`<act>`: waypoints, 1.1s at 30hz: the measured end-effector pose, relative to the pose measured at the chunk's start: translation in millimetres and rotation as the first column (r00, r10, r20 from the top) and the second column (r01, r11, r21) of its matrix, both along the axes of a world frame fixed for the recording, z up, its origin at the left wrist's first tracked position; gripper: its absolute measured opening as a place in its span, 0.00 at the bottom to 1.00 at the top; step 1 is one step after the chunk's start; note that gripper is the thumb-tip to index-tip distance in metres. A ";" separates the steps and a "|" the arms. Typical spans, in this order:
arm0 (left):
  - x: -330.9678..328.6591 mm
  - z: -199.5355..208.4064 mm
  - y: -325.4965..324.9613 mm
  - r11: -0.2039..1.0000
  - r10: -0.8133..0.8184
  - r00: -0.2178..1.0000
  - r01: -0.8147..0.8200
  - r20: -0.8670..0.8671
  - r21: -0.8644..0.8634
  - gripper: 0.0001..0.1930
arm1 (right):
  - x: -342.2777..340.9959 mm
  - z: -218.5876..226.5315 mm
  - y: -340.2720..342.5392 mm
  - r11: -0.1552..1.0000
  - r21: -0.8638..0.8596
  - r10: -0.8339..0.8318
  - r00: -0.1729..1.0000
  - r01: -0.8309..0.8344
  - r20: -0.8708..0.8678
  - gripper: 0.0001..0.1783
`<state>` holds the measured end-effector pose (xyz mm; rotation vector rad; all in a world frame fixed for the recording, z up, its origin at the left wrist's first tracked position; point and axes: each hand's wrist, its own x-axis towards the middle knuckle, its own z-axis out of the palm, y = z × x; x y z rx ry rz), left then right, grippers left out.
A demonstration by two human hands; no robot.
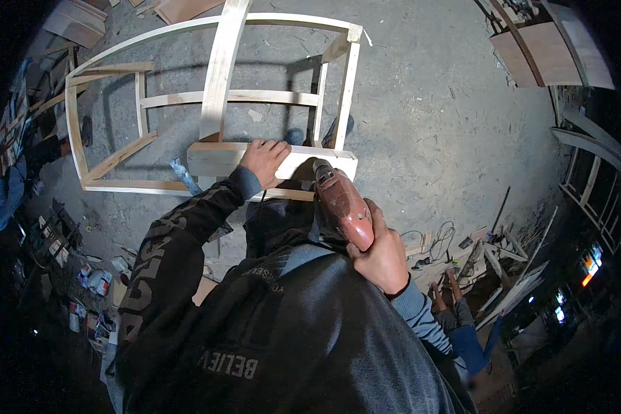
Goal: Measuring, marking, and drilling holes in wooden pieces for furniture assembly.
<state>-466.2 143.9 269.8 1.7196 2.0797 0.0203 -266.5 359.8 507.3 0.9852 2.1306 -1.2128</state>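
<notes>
A grey concrete floor [421, 110], littered with shavings, spreads around a large pale wooden frame [262, 96] with a curved far rail, straight uprights and cross rails. At the frame's near side is the camera wearer, in a dark jacket [290, 310] with pale lettering. Well beyond the frame's right end, toward the near side, another person [466, 338] in blue shows beside a heap of scrap wood [504, 269]. A long pale plank [222, 65] crosses over the frame from its far side to its near side. A shorter, thick board [214, 160] lies along the frame's near right corner, at the plank's near end. Over that same corner is a worn red drill [345, 207], its nose pointed at the board; whether the tip touches cannot be told. The right hand [383, 259], just outside the frame's near side, has its grip closed firmly around the drill's rear. The left hand [264, 164], above the frame's near rail, has its grip partly curled, fingers bent over the board's upper edge, holding it.
</notes>
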 end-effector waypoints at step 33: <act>3.6 -4.6 -5.2 1.000 -0.003 1.000 0.003 -0.011 -0.018 0.43 | 51.5 82.2 -18.9 0.976 0.030 -0.211 0.971 0.216 -0.113 0.43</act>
